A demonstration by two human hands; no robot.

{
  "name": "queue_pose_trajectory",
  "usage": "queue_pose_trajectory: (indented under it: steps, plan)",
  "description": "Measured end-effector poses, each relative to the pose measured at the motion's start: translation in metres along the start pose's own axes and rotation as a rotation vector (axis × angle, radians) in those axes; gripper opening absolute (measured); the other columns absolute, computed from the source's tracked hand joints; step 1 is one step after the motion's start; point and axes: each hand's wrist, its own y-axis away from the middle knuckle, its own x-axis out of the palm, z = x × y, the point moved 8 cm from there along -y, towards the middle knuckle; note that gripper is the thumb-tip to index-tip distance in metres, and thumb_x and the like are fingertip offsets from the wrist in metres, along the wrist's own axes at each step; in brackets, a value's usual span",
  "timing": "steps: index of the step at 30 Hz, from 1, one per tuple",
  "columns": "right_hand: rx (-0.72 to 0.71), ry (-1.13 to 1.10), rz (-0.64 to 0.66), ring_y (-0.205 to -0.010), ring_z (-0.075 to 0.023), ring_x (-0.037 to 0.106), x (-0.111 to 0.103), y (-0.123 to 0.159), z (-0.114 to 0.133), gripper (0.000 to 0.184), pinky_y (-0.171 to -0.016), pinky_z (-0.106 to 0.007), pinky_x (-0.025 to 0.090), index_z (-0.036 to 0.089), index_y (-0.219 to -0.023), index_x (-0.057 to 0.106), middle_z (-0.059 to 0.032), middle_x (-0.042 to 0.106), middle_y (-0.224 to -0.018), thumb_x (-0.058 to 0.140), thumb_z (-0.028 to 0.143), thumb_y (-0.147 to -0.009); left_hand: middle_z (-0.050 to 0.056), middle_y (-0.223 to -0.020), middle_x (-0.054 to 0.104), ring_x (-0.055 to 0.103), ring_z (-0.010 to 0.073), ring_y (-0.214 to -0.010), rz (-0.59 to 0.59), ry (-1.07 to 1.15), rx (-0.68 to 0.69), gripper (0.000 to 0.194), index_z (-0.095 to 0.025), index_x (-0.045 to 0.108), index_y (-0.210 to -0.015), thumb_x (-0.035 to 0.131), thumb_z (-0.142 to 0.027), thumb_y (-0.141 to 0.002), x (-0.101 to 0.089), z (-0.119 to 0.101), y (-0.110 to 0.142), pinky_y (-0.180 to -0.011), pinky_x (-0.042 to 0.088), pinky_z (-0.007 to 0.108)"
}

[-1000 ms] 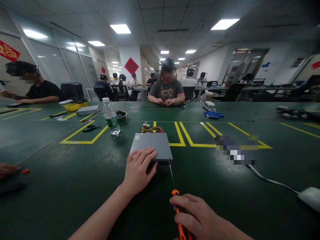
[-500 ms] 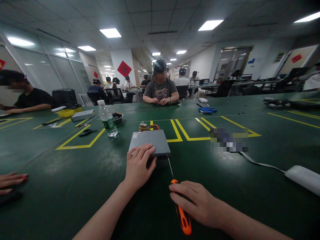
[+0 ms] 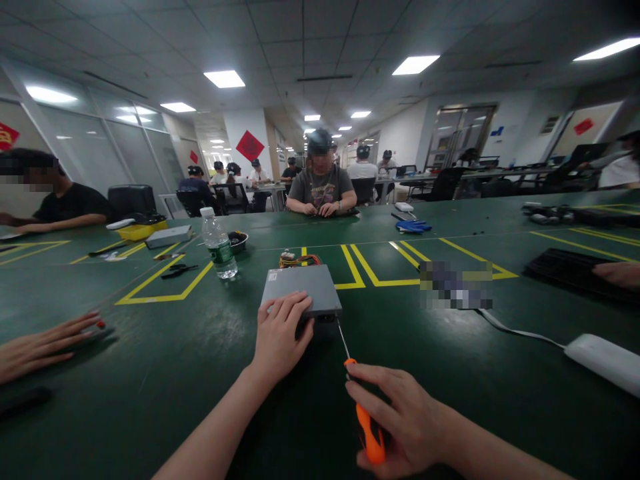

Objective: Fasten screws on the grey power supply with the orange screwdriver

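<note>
A flat grey metal box, a computer power supply (image 3: 313, 283), lies on the green table with a bundle of coloured wires (image 3: 300, 260) at its far edge. My left hand (image 3: 283, 330) grips its near left part, fingers across the top and thumb at the front side. In my right hand (image 3: 400, 417) is an orange and black screwdriver (image 3: 367, 427), held by its handle. Its thin shaft points away from me, and the tip meets the near right corner of the power supply, beside the socket. Whether a screw sits under the tip is too small to tell.
A water bottle (image 3: 219, 245) stands left of the power supply, with a bowl (image 3: 239, 241) behind it. At left a co-worker's hand (image 3: 47, 343) reaches in. To the right lie a white power strip (image 3: 603, 360) and a black keyboard-like object (image 3: 570, 270) touched by another hand.
My right hand's fingers have shifted around the screwdriver handle; the power supply stays put. The co-worker's hand at left has moved inward. A hand with a black object has appeared at right.
</note>
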Motion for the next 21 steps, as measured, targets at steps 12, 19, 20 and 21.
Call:
queue_pose_trajectory:
  steps: [12,19,20,21]
  plan:
    - [-0.008,-0.089,-0.029,-0.077,-0.0187,0.062,-0.0008,-0.0036,0.0030,0.037,-0.064,-0.028,0.050,0.013,-0.100,0.052,-0.0145,0.062,-0.096,0.045,0.045,-0.084,0.005,-0.119,0.059,0.052,0.0219,-0.110,0.000,0.012,0.000,0.029,-0.024,0.054,-0.112,0.051,-0.024,-0.082,-0.0008,-0.0009,-0.0009,-0.096,0.030,0.041]
    - [-0.018,-0.119,0.074,-0.091,-0.0229,0.062,0.0060,0.0003,0.0023,0.050,-0.068,-0.032,0.050,0.013,-0.115,0.047,-0.0179,0.060,-0.103,0.030,0.051,-0.088,0.005,-0.117,0.060,0.053,0.0224,-0.109,-0.006,0.007,-0.003,0.030,-0.024,0.055,-0.111,0.052,-0.024,-0.081,-0.0035,-0.0025,-0.0014,-0.095,0.031,0.041]
    - [-0.032,-0.101,0.083,-0.087,-0.0231,0.062,0.0066,-0.0015,0.0038,0.048,-0.066,-0.034,0.050,0.015,-0.115,0.048,-0.0174,0.060,-0.102,0.031,0.051,-0.089,0.005,-0.117,0.060,0.053,0.0224,-0.109,-0.003,0.007,-0.004,0.029,-0.024,0.055,-0.111,0.052,-0.025,-0.082,-0.0036,-0.0026,-0.0015,-0.095,0.031,0.041]
    - [-0.041,-0.085,0.086,-0.083,-0.0230,0.062,0.0072,-0.0034,0.0050,0.047,-0.063,-0.035,0.049,0.016,-0.115,0.049,-0.0170,0.060,-0.100,0.031,0.052,-0.089,0.005,-0.117,0.060,0.052,0.0224,-0.110,-0.001,0.007,-0.005,0.029,-0.024,0.055,-0.111,0.052,-0.025,-0.082,-0.0036,-0.0026,-0.0016,-0.095,0.031,0.041]
